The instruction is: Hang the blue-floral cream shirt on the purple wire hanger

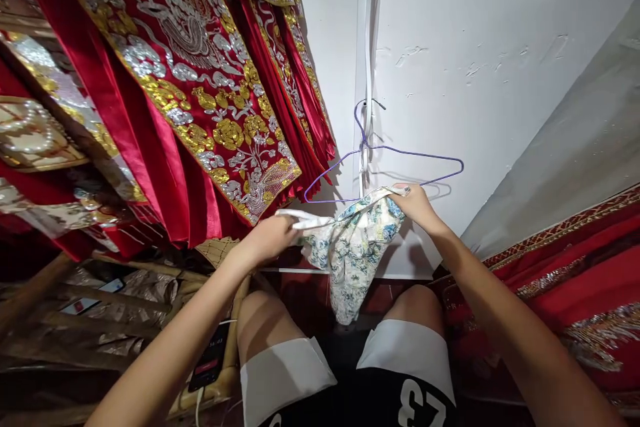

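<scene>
A floral white, blue and green garment (353, 250) hangs between my two hands, drooping toward my knees. My left hand (270, 237) is closed on its left edge, where a white lining shows. My right hand (417, 203) pinches the garment's upper right corner, just under the bottom bar of a purple wire hanger (385, 150). The hanger hangs from a hook on the white wall (475, 47). The cloth's top edge reaches up to the hanger's bar.
Red costumes with gold and silver embroidery (200, 80) hang at the left. More red embroidered fabric (575, 280) lies at the right. Below left, a bamboo piece of furniture (125, 320) carries a phone (207, 363) with a lit screen and a cable.
</scene>
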### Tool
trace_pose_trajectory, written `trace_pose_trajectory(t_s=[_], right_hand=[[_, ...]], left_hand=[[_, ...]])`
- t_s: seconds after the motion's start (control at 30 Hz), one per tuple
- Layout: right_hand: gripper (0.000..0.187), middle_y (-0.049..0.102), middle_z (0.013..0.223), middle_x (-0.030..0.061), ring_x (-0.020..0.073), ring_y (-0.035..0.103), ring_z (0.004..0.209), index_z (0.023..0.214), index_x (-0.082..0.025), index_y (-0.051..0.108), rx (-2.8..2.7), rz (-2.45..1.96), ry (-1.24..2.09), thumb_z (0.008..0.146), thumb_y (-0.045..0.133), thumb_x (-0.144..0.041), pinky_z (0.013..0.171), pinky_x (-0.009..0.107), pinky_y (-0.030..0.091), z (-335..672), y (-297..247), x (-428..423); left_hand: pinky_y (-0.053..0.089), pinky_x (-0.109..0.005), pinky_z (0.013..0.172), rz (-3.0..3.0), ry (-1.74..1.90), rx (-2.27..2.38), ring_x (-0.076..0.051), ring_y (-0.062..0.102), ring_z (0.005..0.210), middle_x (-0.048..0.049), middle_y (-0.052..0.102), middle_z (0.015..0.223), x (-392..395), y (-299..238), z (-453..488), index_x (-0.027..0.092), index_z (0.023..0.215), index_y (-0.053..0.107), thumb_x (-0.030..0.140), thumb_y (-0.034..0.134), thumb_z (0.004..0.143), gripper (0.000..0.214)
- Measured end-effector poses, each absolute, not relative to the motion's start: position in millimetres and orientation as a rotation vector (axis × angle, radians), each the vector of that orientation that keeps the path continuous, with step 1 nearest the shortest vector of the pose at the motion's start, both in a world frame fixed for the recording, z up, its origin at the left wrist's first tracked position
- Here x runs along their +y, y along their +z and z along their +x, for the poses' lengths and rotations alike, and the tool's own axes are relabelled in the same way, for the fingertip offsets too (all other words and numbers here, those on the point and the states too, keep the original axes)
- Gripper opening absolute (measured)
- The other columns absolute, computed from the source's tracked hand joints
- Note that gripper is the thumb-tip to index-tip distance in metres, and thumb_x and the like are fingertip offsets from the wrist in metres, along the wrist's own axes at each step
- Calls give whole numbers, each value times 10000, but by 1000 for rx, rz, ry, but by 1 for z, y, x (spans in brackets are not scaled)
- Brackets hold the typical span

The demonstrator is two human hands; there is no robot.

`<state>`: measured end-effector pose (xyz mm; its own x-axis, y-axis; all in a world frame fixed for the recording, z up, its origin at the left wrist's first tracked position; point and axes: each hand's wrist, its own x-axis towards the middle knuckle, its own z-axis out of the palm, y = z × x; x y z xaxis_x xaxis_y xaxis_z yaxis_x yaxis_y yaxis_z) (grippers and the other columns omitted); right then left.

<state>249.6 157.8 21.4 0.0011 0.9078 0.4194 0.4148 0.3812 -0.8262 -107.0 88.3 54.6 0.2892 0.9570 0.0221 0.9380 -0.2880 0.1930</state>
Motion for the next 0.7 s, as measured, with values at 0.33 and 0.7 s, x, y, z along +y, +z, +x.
trace_pose_trajectory(t_s=[0.33,0.7], right_hand=[[240,460,558,-31,134,386,577,598,-194,554,-1608,-1222,638,755,618,-365,549,264,267,247,16,130],[175,489,606,-25,151,446,597,642,-204,547,-1571,-1179,697,749,610,-327,566,272,332,236,24,123]], left_hand=[[493,-416,930,2409,782,1503,-296,653,889,-146,698,994,129,50,-95,234,568,481,426,543,853,350],[503,-314,793,2409,1096,1079,-205,618,846,-68,671,958,140,105,-53,205,953,570,354,590,866,174]])
